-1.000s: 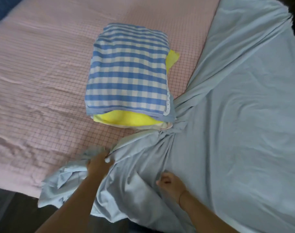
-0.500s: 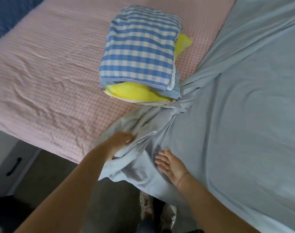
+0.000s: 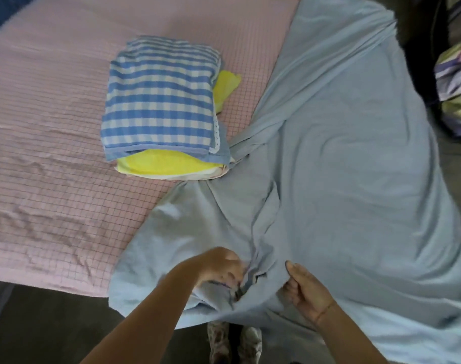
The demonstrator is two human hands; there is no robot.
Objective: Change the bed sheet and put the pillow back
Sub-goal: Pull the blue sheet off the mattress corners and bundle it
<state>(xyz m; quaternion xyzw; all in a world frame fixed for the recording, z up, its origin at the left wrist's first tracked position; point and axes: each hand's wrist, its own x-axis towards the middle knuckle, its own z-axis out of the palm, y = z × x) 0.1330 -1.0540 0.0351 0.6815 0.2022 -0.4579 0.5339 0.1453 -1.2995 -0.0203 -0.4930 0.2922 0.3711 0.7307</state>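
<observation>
A pale blue bed sheet point(image 3: 342, 158) covers the right half of the bed and bunches into folds near the front edge. The left half shows the pink checked mattress cover point(image 3: 53, 143). On it lies a pillow point(image 3: 161, 101) in blue-and-white gingham, with a yellow layer under it. My left hand point(image 3: 221, 266) grips a bunch of the blue sheet at the front edge. My right hand point(image 3: 305, 290) holds the sheet's folds just to the right, fingers curled into the cloth.
A striped green and purple bundle of bedding point(image 3: 455, 85) lies beyond the bed's right side. Dark floor point(image 3: 53, 324) runs along the near edge of the bed, and patterned slippers point(image 3: 234, 342) show below the hanging sheet.
Both hands moved together on the sheet's near edge. The left hand let go of the bunch farther left and took folds at the centre; the right hand went from flat to curled on the cloth.
</observation>
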